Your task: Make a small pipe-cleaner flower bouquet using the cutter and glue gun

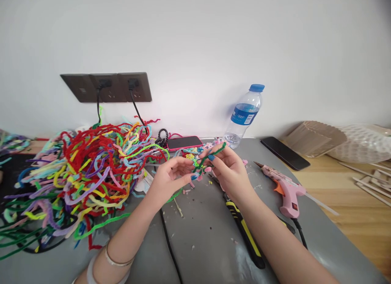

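Observation:
Both my hands meet over the middle of the grey mat, fingers pinched. Between them is a dark green pipe cleaner (218, 149), twisted, with its free end poking up past my right fingertips. My right hand (229, 167) grips it between thumb and fingers. My left hand (174, 172) pinches the other side of the same piece, where bits of pink and yellow fuzz show; what exactly joins there is too small to tell. Below my right hand lie pliers with black and yellow handles (244, 231), their jaws partly hidden.
A big tangle of coloured pipe cleaners (97, 166) fills the left. Behind stand a water bottle (244, 115) and a red-edged phone (184, 143). A black phone (285, 153), a pink glue gun (287, 190) and wooden sticks (371, 182) lie right. A black cable (167, 235) crosses the grey mat (201, 251).

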Demonstrator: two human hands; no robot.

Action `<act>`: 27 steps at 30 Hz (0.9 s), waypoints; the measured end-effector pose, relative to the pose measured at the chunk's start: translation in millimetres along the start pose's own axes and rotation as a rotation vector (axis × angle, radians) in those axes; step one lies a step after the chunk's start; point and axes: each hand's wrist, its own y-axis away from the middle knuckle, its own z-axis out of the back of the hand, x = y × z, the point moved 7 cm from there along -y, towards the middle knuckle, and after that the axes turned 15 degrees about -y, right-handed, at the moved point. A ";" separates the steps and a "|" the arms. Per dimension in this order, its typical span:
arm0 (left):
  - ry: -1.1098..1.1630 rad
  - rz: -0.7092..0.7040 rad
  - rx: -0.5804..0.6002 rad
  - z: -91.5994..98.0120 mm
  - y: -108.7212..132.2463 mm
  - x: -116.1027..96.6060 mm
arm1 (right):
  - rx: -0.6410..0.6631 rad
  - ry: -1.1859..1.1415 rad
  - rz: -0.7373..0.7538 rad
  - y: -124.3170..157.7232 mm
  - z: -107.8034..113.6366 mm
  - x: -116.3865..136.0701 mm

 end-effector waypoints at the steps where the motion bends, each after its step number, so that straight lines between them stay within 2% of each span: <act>1: -0.056 -0.035 0.004 -1.3 0.9 -1.8 | 0.009 -0.010 0.002 0.0 -0.8 0.1; 4: -0.231 -0.133 -0.044 -1.0 3.7 -7.1 | 0.043 -0.050 0.033 0.7 -3.5 1.7; 10: -0.533 -0.476 -0.338 13.0 15.5 -35.3 | 0.087 -0.027 0.073 2.6 -3.7 3.2; 13: -0.686 -0.593 -0.452 15.5 23.3 -48.1 | 0.080 0.045 0.085 2.4 -2.0 4.5; 18: -0.773 -0.657 -0.528 16.0 28.3 -54.0 | 0.055 0.249 0.094 2.2 -3.1 8.7; 23: -0.833 -0.696 -0.521 12.9 29.3 -56.9 | 0.054 0.259 -0.007 2.8 -9.7 4.2; 27: -0.819 -0.620 -0.492 13.2 26.3 -55.3 | 0.029 0.261 -0.055 2.1 -7.9 -2.0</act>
